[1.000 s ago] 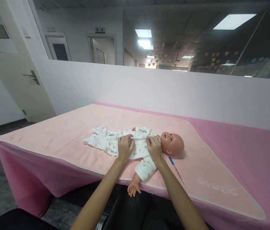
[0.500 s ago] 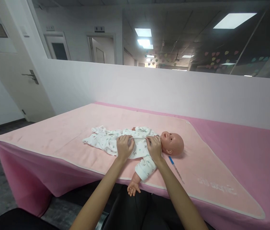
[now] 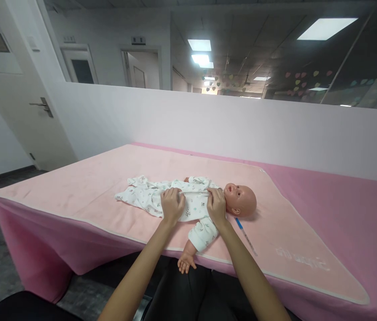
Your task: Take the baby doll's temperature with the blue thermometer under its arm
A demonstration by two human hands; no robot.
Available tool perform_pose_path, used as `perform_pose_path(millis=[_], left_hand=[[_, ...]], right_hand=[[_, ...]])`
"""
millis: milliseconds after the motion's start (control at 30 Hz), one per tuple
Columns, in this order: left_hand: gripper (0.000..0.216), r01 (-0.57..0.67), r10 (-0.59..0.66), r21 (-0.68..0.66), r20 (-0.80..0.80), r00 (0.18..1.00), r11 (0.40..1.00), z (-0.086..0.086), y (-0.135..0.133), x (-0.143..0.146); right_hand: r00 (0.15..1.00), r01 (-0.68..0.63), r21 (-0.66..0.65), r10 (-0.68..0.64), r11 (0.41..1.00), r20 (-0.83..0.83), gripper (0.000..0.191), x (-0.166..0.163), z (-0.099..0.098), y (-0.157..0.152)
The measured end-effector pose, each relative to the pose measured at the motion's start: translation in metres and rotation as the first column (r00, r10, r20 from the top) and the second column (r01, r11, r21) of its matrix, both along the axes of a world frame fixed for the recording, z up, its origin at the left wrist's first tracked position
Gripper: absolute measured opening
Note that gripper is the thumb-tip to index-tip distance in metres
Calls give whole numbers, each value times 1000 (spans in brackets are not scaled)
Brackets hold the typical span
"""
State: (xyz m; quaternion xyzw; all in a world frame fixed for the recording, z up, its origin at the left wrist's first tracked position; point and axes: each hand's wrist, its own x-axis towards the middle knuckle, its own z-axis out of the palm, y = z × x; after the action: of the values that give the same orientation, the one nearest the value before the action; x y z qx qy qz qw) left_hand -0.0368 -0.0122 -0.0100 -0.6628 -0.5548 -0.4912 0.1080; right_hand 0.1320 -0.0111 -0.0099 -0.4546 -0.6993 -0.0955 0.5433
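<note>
Over the baby doll's [image 3: 243, 201] torso, left hand [image 3: 172, 204] and right hand [image 3: 216, 207], curled closed, seemingly pinch its printed outfit [image 3: 195, 210].

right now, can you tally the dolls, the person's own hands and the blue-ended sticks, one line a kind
Dolls: 1 (clothed doll)
Person's hands: 2 (left hand, right hand)
Blue-ended sticks: 1 (blue-ended stick)
Total: 4

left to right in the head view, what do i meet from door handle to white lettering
Door handle, foot end of the white clothing, left hand, right hand, doll's head, white lettering.
</note>
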Motion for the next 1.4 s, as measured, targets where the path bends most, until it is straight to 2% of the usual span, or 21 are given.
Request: perform_pose_path(millis=[200,533,833,1033,1167,1300,1400], left_hand=[[11,-21,21,-7,0,1000,1000,0,1,0],[12,-30,30,-8,-1,1000,1000,-1,2,0],[11,-55,55,-22,-4,998,998,-1,3,1],[11,-103,103,-20,1,995,994,0,6,0],[10,-84,85,-26,22,996,996,1,5,0],[14,-35,36,-9,76,996,999,7,4,1],[17,13,-14,18,102,995,1000,19,8,6]], right_hand=[[999,26,19,-25,999,-41,39,2,-3,5],[993,51,-35,-55,998,-105,34,2,-4,8],[991,56,-75,-64,996,-115,48,1,-2,5],[989,72,-46,-77,996,-123,45,2,-1,6],[991,73,-57,-79,996,-110,42,2,-1,8],[994,99,-37,-100,994,-51,38,3,5,-5],[990,121,-25,-122,992,-64,32,17,8,-35]])
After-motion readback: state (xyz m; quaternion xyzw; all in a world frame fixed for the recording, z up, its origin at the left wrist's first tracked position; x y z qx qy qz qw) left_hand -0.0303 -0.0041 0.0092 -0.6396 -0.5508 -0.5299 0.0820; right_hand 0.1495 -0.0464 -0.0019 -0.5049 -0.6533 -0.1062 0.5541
